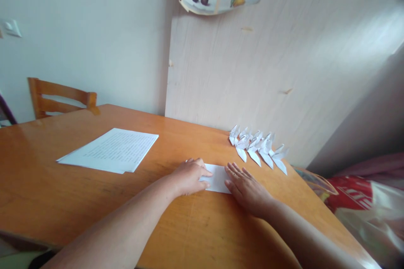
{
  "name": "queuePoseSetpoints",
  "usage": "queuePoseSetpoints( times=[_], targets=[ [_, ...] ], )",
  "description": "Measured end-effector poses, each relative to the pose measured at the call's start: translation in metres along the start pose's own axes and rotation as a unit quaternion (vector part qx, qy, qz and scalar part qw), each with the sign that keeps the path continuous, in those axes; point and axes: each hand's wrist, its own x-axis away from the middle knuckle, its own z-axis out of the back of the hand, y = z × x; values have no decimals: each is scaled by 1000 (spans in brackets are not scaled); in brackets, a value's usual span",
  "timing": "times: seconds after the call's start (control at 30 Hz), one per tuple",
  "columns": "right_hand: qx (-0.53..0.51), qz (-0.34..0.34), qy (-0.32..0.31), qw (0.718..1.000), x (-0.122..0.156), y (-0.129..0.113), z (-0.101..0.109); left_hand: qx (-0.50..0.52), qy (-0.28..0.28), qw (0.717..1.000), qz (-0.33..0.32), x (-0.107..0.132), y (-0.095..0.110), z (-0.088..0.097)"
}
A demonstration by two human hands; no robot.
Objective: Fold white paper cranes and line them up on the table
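Left hand [192,176], right hand [248,189] hide ends of white paper [217,178]; both grips open. Folded papers [265,145] at far-right corner of table [189,231] overlap, count unclear.

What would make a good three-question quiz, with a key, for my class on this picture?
1. Multiple choice: What do the left hand and the right hand both touch?
a) a chair
b) a small white paper
c) a red bag

2. True or false: The printed sheets lie on the person's right-hand side of the table.

3. Short answer: Where are the folded white shapes, seen from the right hand?

Key:
1. b
2. False; they lie on the left.
3. Beyond it and somewhat to the right, near the table's far edge.
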Motion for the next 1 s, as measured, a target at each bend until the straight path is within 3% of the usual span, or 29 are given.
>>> queuePoseSetpoints(
  times=[0.2, 0.73, 0.87, 1.0],
  targets=[
    [-27, -1, -52, 998, -3, 7, -11, 10, 3, 1000, 2, 0, -2, 0],
    [-30, -15, -31, 999, -2, 0, -12, -32, 4, 999, -43, 8, 4, 8],
    [-26, -12, -25, 999, -3, -1, -14, -85, 0, 995, -53, 8, 20, 15],
    [-14, -11, -20, 1000, -4, 0, -16, -132, -11, 989, -72, 15, 54, 11]
  ],
)
